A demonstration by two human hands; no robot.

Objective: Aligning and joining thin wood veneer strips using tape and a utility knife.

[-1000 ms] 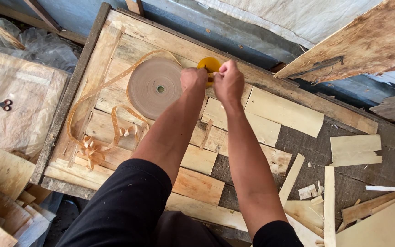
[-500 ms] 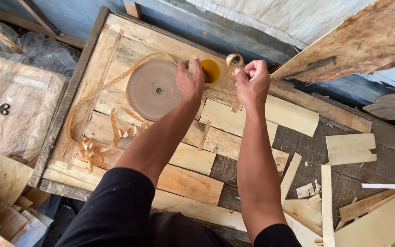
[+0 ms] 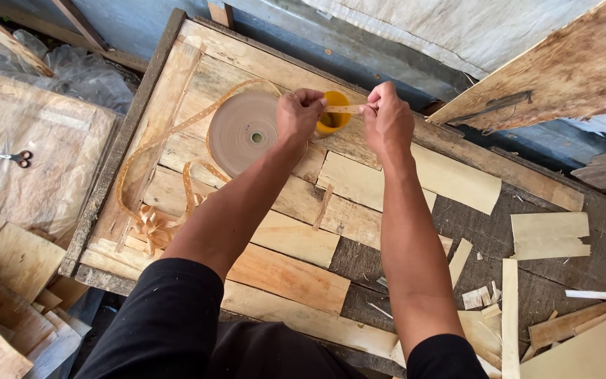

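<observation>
Veneer offcuts (image 3: 285, 277) lie nearest us, thin pale sheets overlapping on rough plank table (image 3: 527, 281); bare dark boards open at 4 o'clock, table edge close at 7. Farther, at 12, we pinch short tan tape strip (image 3: 345, 109) taut between both hands: left hand (image 3: 301, 116) curled, fingertips closed on one end; right hand (image 3: 387, 121) likewise on other. Flat tape roll (image 3: 243, 133) sits just at 9 of left hand, yellow cup (image 3: 332, 121) beneath strip. Loose tape curls (image 3: 152, 224) at 8.

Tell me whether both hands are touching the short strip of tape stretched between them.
Touching. The head view shows the left hand and the right hand each pinching one end of the tape strip, held taut above the yellow cup.
</observation>
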